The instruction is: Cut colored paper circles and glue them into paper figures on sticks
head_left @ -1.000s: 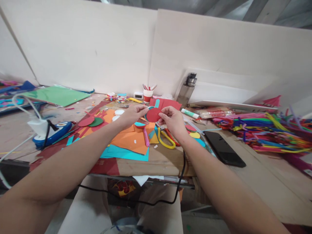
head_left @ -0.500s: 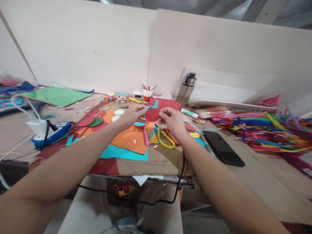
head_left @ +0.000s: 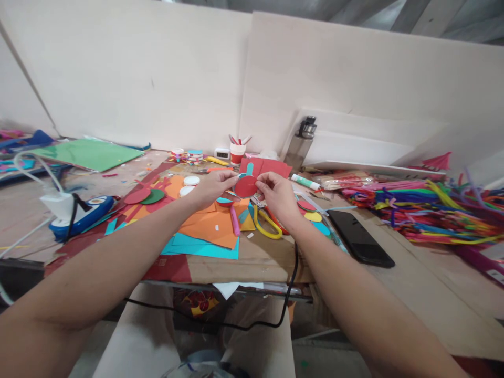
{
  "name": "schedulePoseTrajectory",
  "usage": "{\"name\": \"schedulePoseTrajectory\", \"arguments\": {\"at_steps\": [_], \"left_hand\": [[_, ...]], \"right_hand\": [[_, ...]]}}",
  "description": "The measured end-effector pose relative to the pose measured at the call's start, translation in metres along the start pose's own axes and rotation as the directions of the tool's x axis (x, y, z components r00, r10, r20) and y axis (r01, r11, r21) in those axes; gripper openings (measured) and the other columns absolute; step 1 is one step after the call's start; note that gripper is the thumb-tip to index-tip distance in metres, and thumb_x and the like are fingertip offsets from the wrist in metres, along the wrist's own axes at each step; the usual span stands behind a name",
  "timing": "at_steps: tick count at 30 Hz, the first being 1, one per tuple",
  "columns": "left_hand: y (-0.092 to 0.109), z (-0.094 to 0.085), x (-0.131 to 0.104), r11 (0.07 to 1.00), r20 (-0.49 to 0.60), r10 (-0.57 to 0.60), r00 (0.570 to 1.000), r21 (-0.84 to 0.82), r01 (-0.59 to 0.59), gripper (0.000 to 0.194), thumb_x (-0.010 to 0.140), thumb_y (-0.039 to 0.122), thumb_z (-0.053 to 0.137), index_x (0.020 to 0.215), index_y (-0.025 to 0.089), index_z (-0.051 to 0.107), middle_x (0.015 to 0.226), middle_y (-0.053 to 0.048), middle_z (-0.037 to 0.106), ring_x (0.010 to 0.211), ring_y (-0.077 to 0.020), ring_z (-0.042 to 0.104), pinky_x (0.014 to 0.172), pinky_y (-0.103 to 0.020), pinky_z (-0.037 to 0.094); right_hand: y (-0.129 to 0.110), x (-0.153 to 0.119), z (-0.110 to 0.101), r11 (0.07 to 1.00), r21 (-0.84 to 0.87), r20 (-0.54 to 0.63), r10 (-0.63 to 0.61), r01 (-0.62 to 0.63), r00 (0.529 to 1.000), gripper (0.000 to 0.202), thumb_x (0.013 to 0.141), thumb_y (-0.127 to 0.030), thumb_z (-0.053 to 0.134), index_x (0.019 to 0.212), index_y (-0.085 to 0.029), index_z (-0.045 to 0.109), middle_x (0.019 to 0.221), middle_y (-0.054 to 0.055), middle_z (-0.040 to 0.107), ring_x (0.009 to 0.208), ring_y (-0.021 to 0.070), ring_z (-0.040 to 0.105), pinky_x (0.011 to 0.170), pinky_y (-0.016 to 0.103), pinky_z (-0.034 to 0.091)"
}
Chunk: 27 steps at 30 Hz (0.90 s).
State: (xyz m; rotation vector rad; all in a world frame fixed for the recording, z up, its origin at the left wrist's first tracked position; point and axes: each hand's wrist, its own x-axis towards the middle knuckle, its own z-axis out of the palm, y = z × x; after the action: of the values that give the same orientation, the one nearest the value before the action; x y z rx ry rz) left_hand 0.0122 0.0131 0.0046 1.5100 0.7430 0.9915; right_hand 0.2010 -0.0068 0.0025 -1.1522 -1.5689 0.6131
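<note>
With both arms (head_left: 129, 252) stretched forward, left hand (head_left: 213, 187) pinches teal piece (head_left: 238, 178); right hand (head_left: 279, 195), red disc (head_left: 245, 187).

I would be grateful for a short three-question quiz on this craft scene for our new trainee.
1. True or false: the right hand pinches the edge of the round red paper disc.
2. Multiple choice: compared with the disc, where does the black rectangular phone lie, as the person sees it?
A. To the left
B. To the right
C. Directly beneath
3. Open question: what stands just left of the red-and-white cup at the back of the work surface?

Key:
1. True.
2. B.
3. A small white box with a grey display, seemingly a digital clock.
</note>
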Motion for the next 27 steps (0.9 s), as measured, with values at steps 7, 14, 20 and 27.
{"name": "schedulePoseTrajectory", "arguments": {"at_steps": [7, 14, 20, 27], "left_hand": [[-0.0049, -0.0038, 0.0001, 0.999, 0.010, 0.040, 0.999, 0.031, -0.040, 0.040, 0.079, 0.050, 0.069, 0.096, 0.014, 0.066, 0.094, -0.005, 0.065, 0.081, -0.0153, 0.066, 0.072, -0.034, 0.061], [-0.0073, -0.0040, 0.0028, 0.999, 0.019, 0.019, 1.000, -0.031, -0.019, 0.040, 0.079, 0.048, 0.070, 0.097, 0.013, 0.066, 0.097, -0.007, 0.068, 0.080, -0.0149, 0.068, 0.070, -0.031, 0.062], [-0.0078, -0.0050, 0.0040, 0.999, -0.017, 0.023, 1.000, -0.045, -0.024, 0.040, 0.078, 0.045, 0.071, 0.102, 0.014, 0.067, 0.098, -0.009, 0.070, 0.080, -0.0178, 0.070, 0.066, -0.032, 0.063], [-0.0028, -0.0028, 0.0019, 0.996, -0.042, -0.050, 0.998, -0.080, 0.046, 0.035, 0.079, 0.042, 0.070, 0.099, 0.014, 0.065, 0.096, -0.009, 0.069, 0.076, -0.0160, 0.067, 0.063, -0.034, 0.063]], "right_hand": [[-0.0018, -0.0023, -0.0011, 0.991, -0.124, -0.001, -0.060, 0.060, 0.998, 0.005, 0.080, -0.024, 0.056, 0.079, -0.021, 0.059, 0.068, -0.001, 0.058, 0.064, 0.0138, 0.052, 0.059, 0.025, 0.041], [-0.0041, -0.0027, -0.0034, 0.970, -0.182, 0.012, -0.159, 0.158, 0.987, 0.002, 0.079, -0.021, 0.056, 0.080, -0.022, 0.058, 0.068, -0.001, 0.057, 0.065, 0.0143, 0.051, 0.062, 0.026, 0.040], [-0.0011, 0.0009, -0.0026, 0.993, -0.082, 0.021, -0.086, 0.088, 0.996, 0.004, 0.078, -0.025, 0.058, 0.078, -0.021, 0.060, 0.067, -0.002, 0.058, 0.062, 0.0134, 0.051, 0.058, 0.025, 0.040], [0.0015, 0.0048, -0.0004, 0.998, 0.024, 0.020, -0.060, 0.060, 0.998, 0.005, 0.077, -0.025, 0.056, 0.079, -0.021, 0.059, 0.069, -0.003, 0.057, 0.058, 0.0109, 0.048, 0.055, 0.024, 0.040]]}}
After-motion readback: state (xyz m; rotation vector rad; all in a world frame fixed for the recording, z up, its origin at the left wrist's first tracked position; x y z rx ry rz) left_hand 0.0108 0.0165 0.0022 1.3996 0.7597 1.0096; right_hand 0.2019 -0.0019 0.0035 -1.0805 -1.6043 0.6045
